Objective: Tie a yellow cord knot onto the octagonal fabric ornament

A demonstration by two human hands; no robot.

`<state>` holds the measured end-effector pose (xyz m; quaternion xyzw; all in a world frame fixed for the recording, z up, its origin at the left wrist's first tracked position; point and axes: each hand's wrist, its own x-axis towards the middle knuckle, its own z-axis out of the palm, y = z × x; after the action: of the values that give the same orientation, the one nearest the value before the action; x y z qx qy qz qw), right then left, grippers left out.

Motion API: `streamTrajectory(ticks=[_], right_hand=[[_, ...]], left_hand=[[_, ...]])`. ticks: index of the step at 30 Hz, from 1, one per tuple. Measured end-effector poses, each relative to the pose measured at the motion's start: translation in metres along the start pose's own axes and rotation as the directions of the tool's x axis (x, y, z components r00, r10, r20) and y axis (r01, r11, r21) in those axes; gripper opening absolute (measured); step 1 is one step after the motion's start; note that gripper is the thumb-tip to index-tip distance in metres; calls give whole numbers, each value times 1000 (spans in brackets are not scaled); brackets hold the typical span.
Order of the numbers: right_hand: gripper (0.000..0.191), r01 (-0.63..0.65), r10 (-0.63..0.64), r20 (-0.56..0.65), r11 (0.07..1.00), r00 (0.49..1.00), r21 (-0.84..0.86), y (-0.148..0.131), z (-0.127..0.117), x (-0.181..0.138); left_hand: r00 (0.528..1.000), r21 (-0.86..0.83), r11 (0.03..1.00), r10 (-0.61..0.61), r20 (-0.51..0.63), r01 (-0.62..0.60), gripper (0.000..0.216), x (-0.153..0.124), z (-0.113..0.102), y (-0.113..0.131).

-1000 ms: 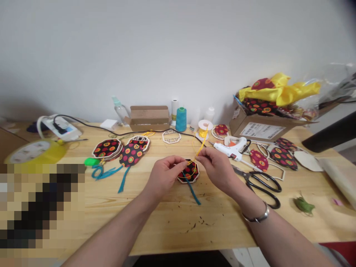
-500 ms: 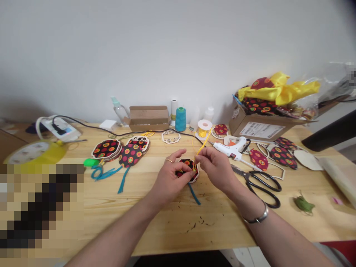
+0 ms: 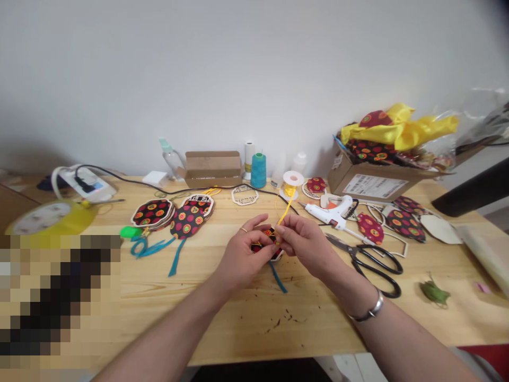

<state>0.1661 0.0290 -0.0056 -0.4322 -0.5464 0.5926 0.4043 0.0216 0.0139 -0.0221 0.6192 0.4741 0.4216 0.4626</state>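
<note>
At the middle of the wooden table (image 3: 246, 313) both hands work on a small octagonal ornament (image 3: 265, 243) covered in dark fabric with red and yellow dots; a teal ribbon (image 3: 277, 276) trails from under it. My left hand (image 3: 242, 257) pinches the ornament's left edge, with index finger lifted. My right hand (image 3: 304, 241) pinches a yellow cord (image 3: 287, 204) against the ornament. The cord runs back to a white spool (image 3: 292, 183).
Finished dotted ornaments (image 3: 175, 212) and teal ribbon pieces (image 3: 153, 246) lie to the left. A white glue gun (image 3: 334, 212) and black scissors (image 3: 371, 262) lie to the right. A cardboard box (image 3: 376, 180) with yellow fabric stands back right. Thread cones (image 3: 258, 170) stand by the wall.
My right hand has moved left and down, bringing the yellow cord onto the ornament. My left hand shifted its grip and lifted its index finger.
</note>
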Motion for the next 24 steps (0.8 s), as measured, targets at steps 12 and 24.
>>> streamTrajectory(ticks=[12,24], right_hand=[[17,49,-58,-25,959,998,-279,-3,-4,-1],[14,-23,39,91,984,995,-176,-6,-10,1]], left_hand=[[988,-245,961,-101,112,126,19,-2,-2,7],[933,-375,857,-298,200,354,18,3,-10,10]])
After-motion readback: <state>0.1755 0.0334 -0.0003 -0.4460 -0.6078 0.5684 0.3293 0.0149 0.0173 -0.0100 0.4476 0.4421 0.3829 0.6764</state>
